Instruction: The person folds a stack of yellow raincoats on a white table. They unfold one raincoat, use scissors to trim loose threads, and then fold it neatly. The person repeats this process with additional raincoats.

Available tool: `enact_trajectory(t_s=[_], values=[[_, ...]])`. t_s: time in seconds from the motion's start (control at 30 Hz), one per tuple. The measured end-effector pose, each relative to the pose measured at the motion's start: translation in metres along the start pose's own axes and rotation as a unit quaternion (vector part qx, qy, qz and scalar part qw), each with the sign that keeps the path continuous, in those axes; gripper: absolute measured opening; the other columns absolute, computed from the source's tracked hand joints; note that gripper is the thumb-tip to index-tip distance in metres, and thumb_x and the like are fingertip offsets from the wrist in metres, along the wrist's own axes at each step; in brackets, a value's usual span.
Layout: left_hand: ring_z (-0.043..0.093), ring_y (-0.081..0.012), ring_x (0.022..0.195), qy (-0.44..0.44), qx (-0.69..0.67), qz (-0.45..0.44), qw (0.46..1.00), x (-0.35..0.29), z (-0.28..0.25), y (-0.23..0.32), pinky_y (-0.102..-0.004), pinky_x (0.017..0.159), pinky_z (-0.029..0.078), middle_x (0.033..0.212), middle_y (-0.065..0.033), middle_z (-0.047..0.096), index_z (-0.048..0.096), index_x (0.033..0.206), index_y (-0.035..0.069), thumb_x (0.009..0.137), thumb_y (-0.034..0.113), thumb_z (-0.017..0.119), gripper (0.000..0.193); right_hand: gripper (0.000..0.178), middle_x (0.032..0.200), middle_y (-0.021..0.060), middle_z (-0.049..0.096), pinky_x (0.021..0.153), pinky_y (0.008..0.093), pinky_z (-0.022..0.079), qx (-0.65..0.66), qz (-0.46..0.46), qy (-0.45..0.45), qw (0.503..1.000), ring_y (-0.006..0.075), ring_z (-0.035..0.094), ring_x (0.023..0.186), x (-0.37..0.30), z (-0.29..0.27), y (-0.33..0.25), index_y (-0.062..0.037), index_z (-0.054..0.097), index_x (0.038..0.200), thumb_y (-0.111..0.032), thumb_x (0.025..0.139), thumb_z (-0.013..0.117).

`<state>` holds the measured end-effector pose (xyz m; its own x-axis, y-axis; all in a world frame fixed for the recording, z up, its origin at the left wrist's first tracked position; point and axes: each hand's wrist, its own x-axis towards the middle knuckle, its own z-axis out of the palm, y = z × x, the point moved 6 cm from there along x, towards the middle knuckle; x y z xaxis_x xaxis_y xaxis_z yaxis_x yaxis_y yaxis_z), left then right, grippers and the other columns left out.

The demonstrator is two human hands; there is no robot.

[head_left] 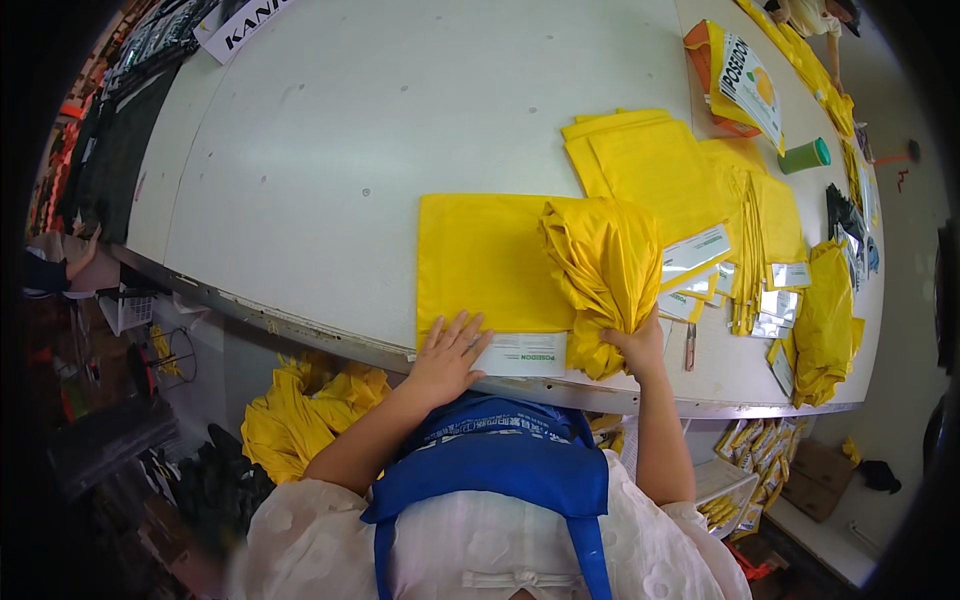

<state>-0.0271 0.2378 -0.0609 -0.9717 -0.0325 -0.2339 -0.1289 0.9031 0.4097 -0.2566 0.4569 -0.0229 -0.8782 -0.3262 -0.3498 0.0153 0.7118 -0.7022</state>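
On the table before me lies a flat yellow fabric pouch (480, 260) with a clear lower strip showing a white printed card (525, 353). My left hand (450, 355) rests on the pouch's lower left corner, fingers spread over the yellow and the edge of the card. A gathered bundle of thin yellow fabric (605, 265) covers the pouch's right side. Its narrow lower end is held in my right hand (635, 345), with the fingers closed round it. Whether the bundle is partly inside the pouch I cannot tell.
Stacked yellow pouches (650, 160) lie to the right, with a seam ripper or similar small tool (690, 347), a green cup (805, 156) and an orange box (700, 60) beyond. Another yellow bundle (828, 330) sits far right. Yellow fabric (300, 420) is heaped below the table edge (300, 320).
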Motion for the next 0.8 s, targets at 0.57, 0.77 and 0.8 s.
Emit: enact_trajectory(t_s=[0.57, 0.77, 0.8], values=[[0.047, -0.0284, 0.121, 0.105, -0.028, -0.003, 0.994, -0.056, 0.004, -0.013, -0.046, 0.101, 0.035, 0.138, -0.0103, 0.047, 0.055, 0.127, 0.01, 0.086, 0.028, 0.056, 0.045, 0.087, 0.115, 0.0201, 0.062, 0.089, 0.0381, 0.048, 0.033, -0.009, -0.011, 0.999, 0.0349, 0.06, 0.105, -0.003, -0.001, -0.031, -0.0025, 0.035, 0.132, -0.016, 0.058, 0.08], [0.046, -0.0304, 0.111, 0.127, -0.018, -0.071, 0.989, -0.025, -0.011, -0.035, -0.0448, 0.093, 0.038, 0.132, -0.0086, 0.047, 0.055, 0.126, 0.008, 0.08, 0.022, 0.063, 0.049, 0.09, 0.115, 0.0212, 0.062, 0.093, 0.0399, 0.046, -0.08, -0.055, -0.159, 0.982, 0.0381, 0.057, 0.109, -0.021, 0.018, -0.068, -0.0057, 0.039, 0.135, -0.019, 0.056, 0.081], [0.046, -0.0307, 0.111, 0.149, -0.025, -0.07, 0.986, -0.022, -0.019, -0.036, -0.045, 0.092, 0.038, 0.131, -0.0084, 0.048, 0.055, 0.126, 0.008, 0.08, 0.019, 0.063, 0.048, 0.089, 0.114, 0.0209, 0.062, 0.093, 0.04, 0.046, -0.109, -0.075, -0.203, 0.97, 0.0382, 0.057, 0.108, -0.024, 0.02, -0.072, -0.0064, 0.04, 0.134, -0.02, 0.056, 0.081]])
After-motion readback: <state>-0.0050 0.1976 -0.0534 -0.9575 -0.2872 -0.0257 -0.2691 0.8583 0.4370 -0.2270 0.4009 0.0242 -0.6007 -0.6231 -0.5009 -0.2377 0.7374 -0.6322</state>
